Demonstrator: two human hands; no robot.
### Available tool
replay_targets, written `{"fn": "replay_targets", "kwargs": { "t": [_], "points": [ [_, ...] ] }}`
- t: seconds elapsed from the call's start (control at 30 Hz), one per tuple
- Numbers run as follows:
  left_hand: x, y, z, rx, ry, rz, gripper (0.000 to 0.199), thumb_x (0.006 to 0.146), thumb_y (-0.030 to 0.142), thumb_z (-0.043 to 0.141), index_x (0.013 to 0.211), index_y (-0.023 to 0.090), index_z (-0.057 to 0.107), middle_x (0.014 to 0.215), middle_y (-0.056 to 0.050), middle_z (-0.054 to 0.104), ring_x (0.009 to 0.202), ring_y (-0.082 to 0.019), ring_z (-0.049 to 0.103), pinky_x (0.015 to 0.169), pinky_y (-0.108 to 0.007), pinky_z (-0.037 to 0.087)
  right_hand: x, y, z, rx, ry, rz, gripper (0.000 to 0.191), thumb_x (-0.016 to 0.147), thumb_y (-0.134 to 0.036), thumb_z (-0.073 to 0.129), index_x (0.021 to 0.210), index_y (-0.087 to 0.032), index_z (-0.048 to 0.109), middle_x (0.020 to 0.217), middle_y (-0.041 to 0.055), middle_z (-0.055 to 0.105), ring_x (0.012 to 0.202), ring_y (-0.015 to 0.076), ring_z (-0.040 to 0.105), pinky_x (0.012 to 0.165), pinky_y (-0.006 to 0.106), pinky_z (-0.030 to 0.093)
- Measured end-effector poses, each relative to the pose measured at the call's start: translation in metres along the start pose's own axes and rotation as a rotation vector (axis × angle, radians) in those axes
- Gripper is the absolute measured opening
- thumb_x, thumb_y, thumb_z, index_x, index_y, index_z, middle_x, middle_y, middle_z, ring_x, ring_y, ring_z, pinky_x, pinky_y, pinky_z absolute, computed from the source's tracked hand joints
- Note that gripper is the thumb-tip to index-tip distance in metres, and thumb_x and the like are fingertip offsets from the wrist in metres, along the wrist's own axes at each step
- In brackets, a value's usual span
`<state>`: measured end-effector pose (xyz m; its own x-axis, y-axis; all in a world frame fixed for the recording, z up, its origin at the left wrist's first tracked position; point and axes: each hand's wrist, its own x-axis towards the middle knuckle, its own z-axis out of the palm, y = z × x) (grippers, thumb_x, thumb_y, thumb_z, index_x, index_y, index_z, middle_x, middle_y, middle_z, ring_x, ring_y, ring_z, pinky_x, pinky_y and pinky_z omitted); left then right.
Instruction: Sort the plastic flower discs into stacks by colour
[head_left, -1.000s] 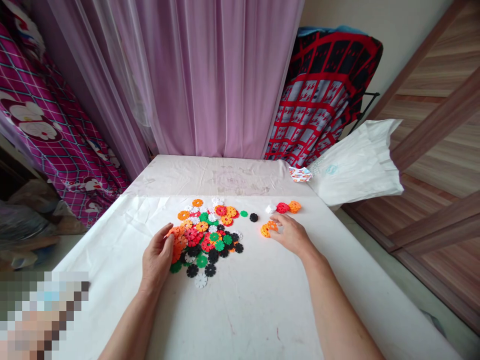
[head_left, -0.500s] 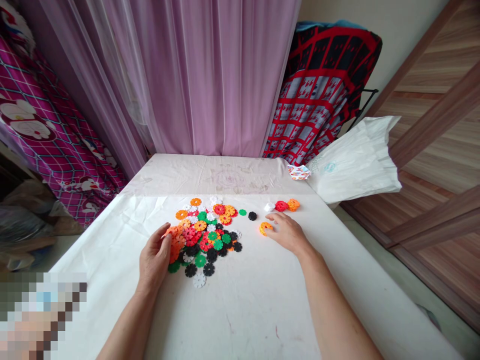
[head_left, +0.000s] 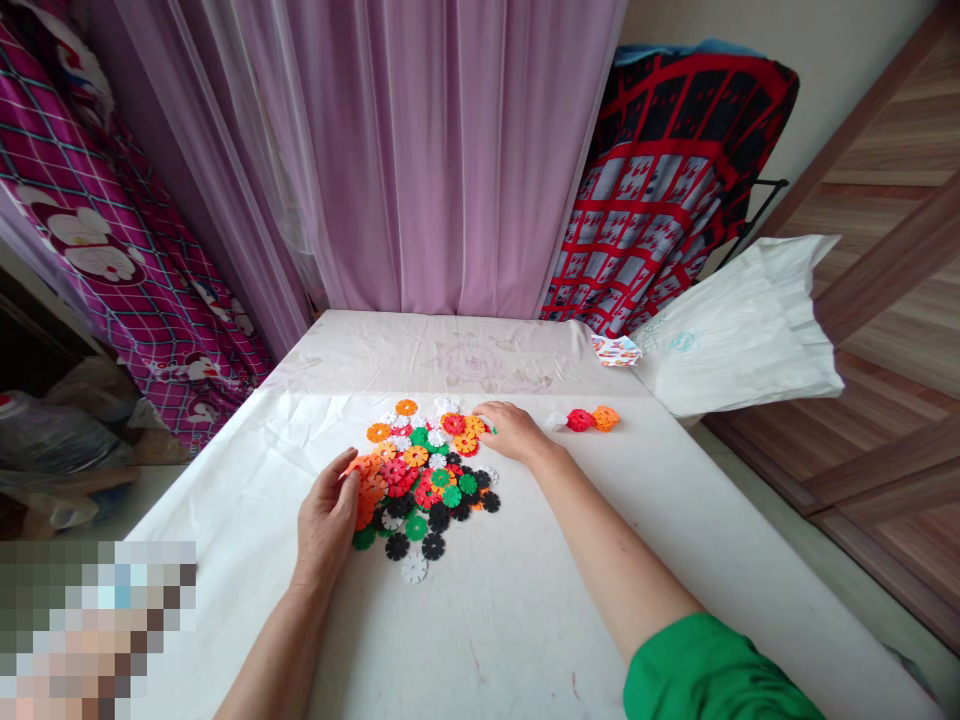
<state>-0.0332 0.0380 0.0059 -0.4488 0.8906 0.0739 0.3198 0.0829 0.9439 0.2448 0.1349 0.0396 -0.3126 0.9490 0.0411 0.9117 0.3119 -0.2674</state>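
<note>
A heap of flat, notched snowflake discs [head_left: 450, 480] in orange, red, green, black and white lies on the white-covered table. My left hand [head_left: 328, 515] is cupped at the heap's left edge, thumb apart from the fingers, against overlapping orange discs [head_left: 370, 500]. At the heap's upper right, my right hand [head_left: 514, 432] reaches in with curved fingers spread from the thumb. A green disc [head_left: 493, 430] peeks out by its fingertips. Whatever lies beneath this hand is hidden. Right of it sit a white piece [head_left: 556, 421], a red ball [head_left: 580, 420] and an orange ball [head_left: 606, 418] of joined discs.
A patterned paper box [head_left: 616, 350] and a large white bag [head_left: 742, 325] stand at the table's far right corner. Behind the table hangs a purple curtain [head_left: 450, 150]. A red and black checked cloth [head_left: 637, 200] drapes at the back right.
My right hand has moved left from an orange piece to the heap's edge, now covering where the loose black disc lay. My left hand stays by the orange discs. The view has shifted slightly.
</note>
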Motion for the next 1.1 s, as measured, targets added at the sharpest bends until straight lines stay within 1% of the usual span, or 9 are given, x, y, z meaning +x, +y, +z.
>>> {"fn": "replay_targets", "kwargs": {
  "t": [0.2,0.33,0.43,0.57,0.67,0.77,0.83,0.9,1.1],
  "points": [
    [0.002,-0.005,0.002,-0.009,-0.002,0.040,0.035,0.084,0.035,0.056,0.113,0.022,0.069,0.126,-0.005,0.069,0.122,-0.022,0.061,0.110,-0.036,0.043,0.015,-0.011,-0.001,-0.099,-0.134,-0.017,0.039,0.081,-0.021,0.059,0.119,-0.025,0.066,0.117,0.0048,0.071,0.106,0.0205,0.064,0.087,0.026,0.043],
    [0.002,-0.006,0.002,-0.006,-0.005,0.055,0.034,0.084,0.035,0.056,0.112,0.023,0.069,0.125,-0.005,0.070,0.120,-0.022,0.062,0.110,-0.036,0.043,0.013,-0.019,-0.003,-0.125,-0.140,-0.012,0.039,0.082,-0.022,0.059,0.120,-0.023,0.065,0.117,0.0079,0.071,0.108,0.0218,0.063,0.087,0.027,0.043],
    [0.002,-0.006,0.002,0.001,-0.003,0.056,0.033,0.084,0.035,0.056,0.112,0.023,0.070,0.124,-0.005,0.070,0.119,-0.022,0.062,0.109,-0.037,0.044,0.007,-0.019,-0.001,-0.100,-0.098,0.007,0.043,0.082,-0.022,0.058,0.125,-0.022,0.062,0.120,0.0090,0.069,0.110,0.0222,0.063,0.089,0.028,0.044],
    [0.001,-0.006,0.001,0.009,-0.002,0.051,0.034,0.084,0.035,0.055,0.113,0.023,0.069,0.125,-0.005,0.070,0.119,-0.022,0.063,0.107,-0.037,0.046,-0.017,-0.003,-0.003,0.045,0.064,0.074,0.041,0.080,-0.022,0.061,0.121,-0.021,0.064,0.120,0.0079,0.070,0.109,0.0210,0.064,0.092,0.029,0.045],
    [0.001,-0.004,0.002,0.016,-0.003,0.047,0.035,0.085,0.035,0.054,0.114,0.023,0.069,0.125,-0.005,0.070,0.118,-0.022,0.063,0.106,-0.035,0.047,-0.051,0.023,-0.009,0.179,0.222,0.148,0.034,0.079,-0.024,0.061,0.111,-0.024,0.068,0.109,0.0051,0.073,0.098,0.0195,0.066,0.087,0.030,0.049],
    [0.002,-0.004,0.001,0.019,-0.006,0.059,0.035,0.084,0.036,0.054,0.114,0.023,0.069,0.125,-0.005,0.070,0.119,-0.022,0.063,0.107,-0.036,0.046,-0.090,0.052,-0.015,0.249,0.359,0.282,0.027,0.078,-0.031,0.060,0.103,-0.024,0.070,0.102,0.0047,0.073,0.090,0.0196,0.067,0.080,0.031,0.051],
    [0.002,-0.004,0.001,0.020,-0.011,0.056,0.036,0.084,0.036,0.055,0.115,0.024,0.069,0.126,-0.005,0.070,0.119,-0.022,0.063,0.107,-0.036,0.046,-0.109,0.065,-0.018,0.252,0.336,0.334,0.027,0.077,-0.032,0.062,0.102,-0.024,0.071,0.104,0.0045,0.073,0.090,0.0199,0.068,0.080,0.032,0.051],
    [0.002,-0.005,0.001,0.020,-0.013,0.049,0.036,0.083,0.037,0.056,0.115,0.024,0.069,0.126,-0.005,0.069,0.118,-0.022,0.063,0.107,-0.037,0.046,-0.118,0.070,-0.019,0.249,0.274,0.344,0.030,0.076,-0.031,0.064,0.104,-0.025,0.070,0.107,0.0044,0.073,0.093,0.0205,0.068,0.082,0.033,0.051],
    [0.002,-0.004,0.000,0.006,0.002,0.034,0.036,0.082,0.039,0.058,0.112,0.023,0.070,0.125,-0.006,0.070,0.117,-0.023,0.063,0.106,-0.036,0.046,-0.107,0.058,-0.015,0.190,0.206,0.282,0.036,0.074,-0.022,0.065,0.109,-0.023,0.069,0.113,0.0057,0.072,0.106,0.0220,0.066,0.093,0.035,0.049]
  ]
}}
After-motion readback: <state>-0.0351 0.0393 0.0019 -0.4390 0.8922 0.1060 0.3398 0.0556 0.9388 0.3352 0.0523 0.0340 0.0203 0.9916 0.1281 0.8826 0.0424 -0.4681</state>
